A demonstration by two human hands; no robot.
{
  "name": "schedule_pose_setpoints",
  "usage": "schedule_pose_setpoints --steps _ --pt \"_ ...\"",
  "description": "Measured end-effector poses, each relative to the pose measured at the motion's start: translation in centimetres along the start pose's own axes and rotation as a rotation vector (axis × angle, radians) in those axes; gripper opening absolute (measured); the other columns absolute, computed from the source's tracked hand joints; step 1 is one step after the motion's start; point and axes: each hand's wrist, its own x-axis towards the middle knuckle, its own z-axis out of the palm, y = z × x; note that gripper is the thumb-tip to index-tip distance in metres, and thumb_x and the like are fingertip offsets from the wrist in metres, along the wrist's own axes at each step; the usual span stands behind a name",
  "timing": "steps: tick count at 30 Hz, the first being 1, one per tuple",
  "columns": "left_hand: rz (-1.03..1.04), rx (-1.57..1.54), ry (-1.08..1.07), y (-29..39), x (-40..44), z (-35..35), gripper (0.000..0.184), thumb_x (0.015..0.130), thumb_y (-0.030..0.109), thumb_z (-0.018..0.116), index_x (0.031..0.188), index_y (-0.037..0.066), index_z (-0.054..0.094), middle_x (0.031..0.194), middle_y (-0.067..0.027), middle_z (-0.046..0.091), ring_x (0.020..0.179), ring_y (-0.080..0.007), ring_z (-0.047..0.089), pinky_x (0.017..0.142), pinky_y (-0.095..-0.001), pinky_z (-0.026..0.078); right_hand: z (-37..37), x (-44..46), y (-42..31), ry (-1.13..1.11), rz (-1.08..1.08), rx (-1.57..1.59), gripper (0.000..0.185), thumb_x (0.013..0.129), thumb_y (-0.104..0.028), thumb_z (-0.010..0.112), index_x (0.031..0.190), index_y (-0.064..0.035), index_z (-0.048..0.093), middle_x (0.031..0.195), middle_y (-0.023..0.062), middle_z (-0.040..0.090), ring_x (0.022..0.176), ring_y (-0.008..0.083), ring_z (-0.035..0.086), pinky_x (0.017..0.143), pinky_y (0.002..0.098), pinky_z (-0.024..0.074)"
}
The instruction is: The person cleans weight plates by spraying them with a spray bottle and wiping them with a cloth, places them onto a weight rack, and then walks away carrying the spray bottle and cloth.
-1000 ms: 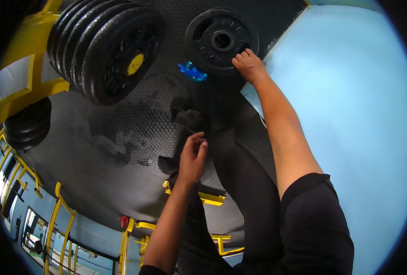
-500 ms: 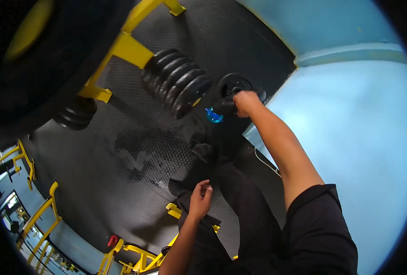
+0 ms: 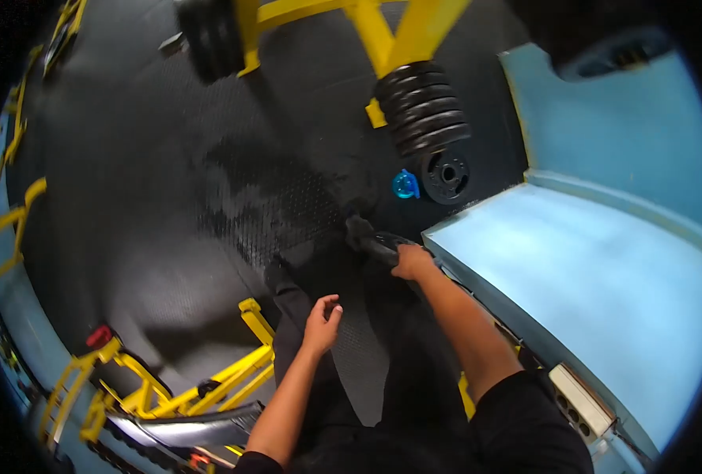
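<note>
Gripping plate (image 3: pixel 386 246) | right hand (image 3: pixel 416 262) near ledge edge (image 3: pixel 485 276) | left hand (image 3: pixel 321 325) loose (wide floor (image 3: pixel 145 197))

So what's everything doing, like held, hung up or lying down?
Right hand: closed on the held plate.
Left hand: loosely curled, holding nothing.
Held plate: gripped, seen nearly edge-on; floor contact unclear.
Floor plate: lying flat.
Blue thing: on the floor beside that plate.
Stacked plates: hung on the yellow rack.
Floor: patchy, maybe wet.
</note>
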Motion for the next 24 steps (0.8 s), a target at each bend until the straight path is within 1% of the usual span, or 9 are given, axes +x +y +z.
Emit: schedule_pose_setpoints --steps 6,8,9,10,11,12,17,19,24 --pt "0.014 -0.041 0.277 -2.6 -1.3 -7.9 0.030 0.094 0.018 0.060 0.121 0.005 0.059 0.103 -0.0081 0.065 0.087 -0.0148 0.062 0.079 -0.0285 0.050 5.2 4.0 -12.5 -0.097 -0.082 0.028 0.054 0.074 -0.026 0.074 0.120 -0.0014 0.059 0.126 0.0201 0.060 0.119 0.0339 0.057 0.100 0.0426 0.0467" --pt "0.022 -0.065 0.338 -3.3 -1.2 -10.5 0.029 0.094 0.018 0.059 0.119 0.005 0.060 0.102 -0.0079 0.066 0.087 -0.0151 0.062 0.080 -0.0286 0.050 6.3 6.1 -15.9 -0.042 -0.163 0.123 0.054 0.069 -0.025 0.077 0.114 0.0008 0.061 0.114 0.0232 0.064 0.112 0.0372 0.059 0.096 0.0396 0.0483" --pt "0.009 -0.089 0.379 -3.8 -1.1 -11.6 0.029 0.094 0.018 0.059 0.119 0.005 0.060 0.101 -0.0079 0.066 0.088 -0.0150 0.061 0.080 -0.0287 0.050 6.8 6.9 -17.8 -0.014 -0.206 0.113 0.053 0.069 -0.024 0.079 0.111 0.0023 0.060 0.114 0.0248 0.063 0.113 0.0377 0.059 0.096 0.0394 0.0482" --pt "0.000 -0.102 0.407 -4.4 -0.8 -12.6 0.029 0.094 0.018 0.059 0.119 0.005 0.060 0.101 -0.0079 0.066 0.088 -0.0150 0.061 0.080 -0.0287 0.050 7.1 8.0 -19.5 -0.025 -0.227 0.091 0.053 0.069 -0.024 0.079 0.111 0.0023 0.060 0.114 0.0248 0.063 0.113 0.0377 0.059 0.096 0.0394 0.0482" --pt "-0.011 -0.122 0.433 -5.2 -0.7 -13.4 0.029 0.094 0.018 0.059 0.119 0.005 0.060 0.101 -0.0074 0.065 0.088 -0.0147 0.061 0.081 -0.0286 0.050 7.2 9.0 -21.4 -0.041 -0.267 0.035 0.057 0.072 -0.024 0.078 0.118 0.0011 0.057 0.122 0.0232 0.060 0.118 0.0371 0.056 0.099 0.0409 0.0463" --pt "-0.022 -0.140 0.449 -5.8 -0.6 -14.0 0.029 0.094 0.018 0.058 0.119 0.004 0.060 0.101 -0.0069 0.065 0.088 -0.0143 0.061 0.081 -0.0285 0.049 7.1 9.5 -23.2 -0.055 -0.297 -0.016 0.061 0.075 -0.025 0.076 0.125 -0.0001 0.054 0.130 0.0215 0.057 0.123 0.0364 0.052 0.102 0.0425 0.0444" --pt "-0.062 -0.240 0.429 -6.6 0.9 -14.8 0.030 0.095 0.019 0.058 0.121 0.005 0.059 0.103 -0.0061 0.064 0.088 -0.0135 0.060 0.082 -0.0279 0.049 5.2 12.4 -30.9 0.010 -0.298 -0.180 0.054 0.077 -0.023 0.075 0.122 -0.0026 0.056 0.127 0.0202 0.058 0.120 0.0348 0.055 0.102 0.0421 0.0442" --pt "-0.052 -0.257 0.424 -6.9 1.7 -14.4 0.030 0.095 0.019 0.058 0.121 0.005 0.059 0.103 -0.0060 0.064 0.088 -0.0133 0.059 0.082 -0.0277 0.049 5.1 13.6 -32.5 0.170 -0.384 -0.272 0.045 0.073 -0.021 0.076 0.110 -0.0031 0.060 0.116 0.0197 0.063 0.115 0.0358 0.057 0.098 0.0438 0.0460" --pt "-0.041 -0.292 0.385 -6.3 3.9 -13.9 0.030 0.095 0.018 0.058 0.121 0.004 0.059 0.102 -0.0053 0.063 0.086 -0.0116 0.058 0.081 -0.0270 0.048 5.7 15.8 -32.2 0.303 -0.545 -0.416 0.036 0.072 -0.018 0.076 0.102 -0.0053 0.060 0.108 0.0141 0.065 0.107 0.0324 0.060 0.093 0.0432 0.0449"
